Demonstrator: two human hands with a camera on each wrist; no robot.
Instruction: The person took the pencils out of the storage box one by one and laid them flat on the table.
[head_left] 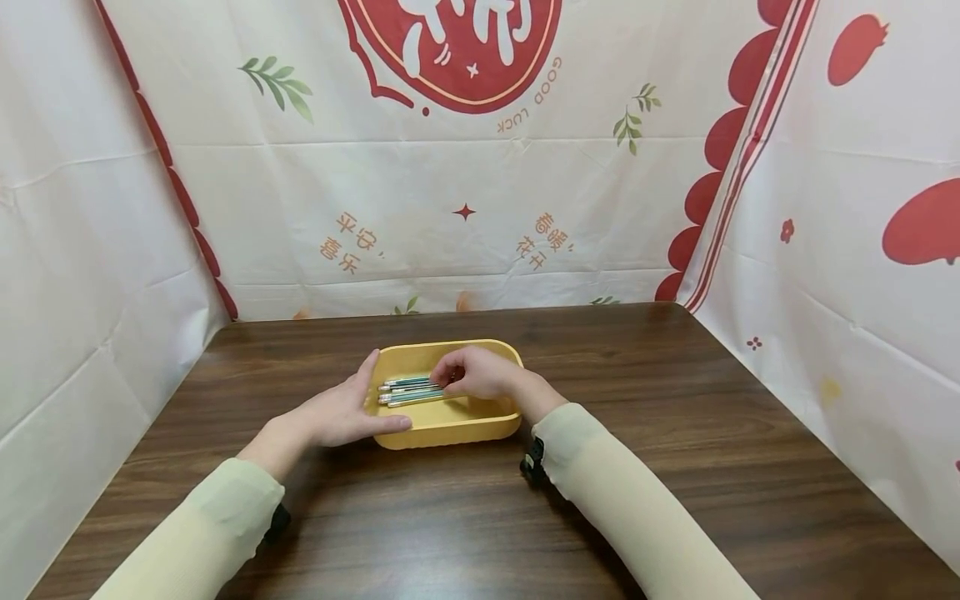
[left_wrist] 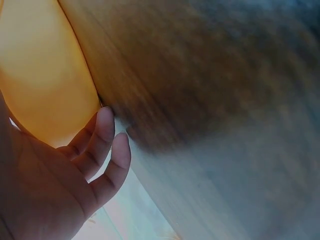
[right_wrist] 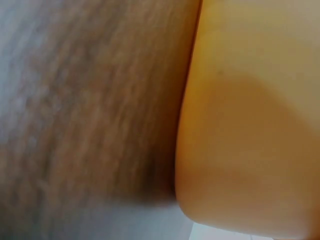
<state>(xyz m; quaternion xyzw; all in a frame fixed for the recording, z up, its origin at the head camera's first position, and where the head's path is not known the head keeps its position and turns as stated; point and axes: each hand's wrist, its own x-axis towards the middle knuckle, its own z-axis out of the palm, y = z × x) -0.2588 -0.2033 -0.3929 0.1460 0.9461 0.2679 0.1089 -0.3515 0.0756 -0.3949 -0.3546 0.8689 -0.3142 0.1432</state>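
Note:
A yellow rectangular tray with rounded corners stands on the table. Several teal and dark pencils lie side by side in its left half, their eraser ends to the left. My left hand spans the tray's left end, thumb along the near rim and index finger up at the far corner. The left wrist view shows loosely bent fingers against the tray's outer wall. Reaching over the near right rim, my right hand pinches at the pencils' right ends; I cannot tell how many it holds. The right wrist view shows only tray and table.
The dark wood-grain table extends on all sides of the tray. White printed cloth hangs behind it and along both sides. Dark wrist devices sit under both cuffs.

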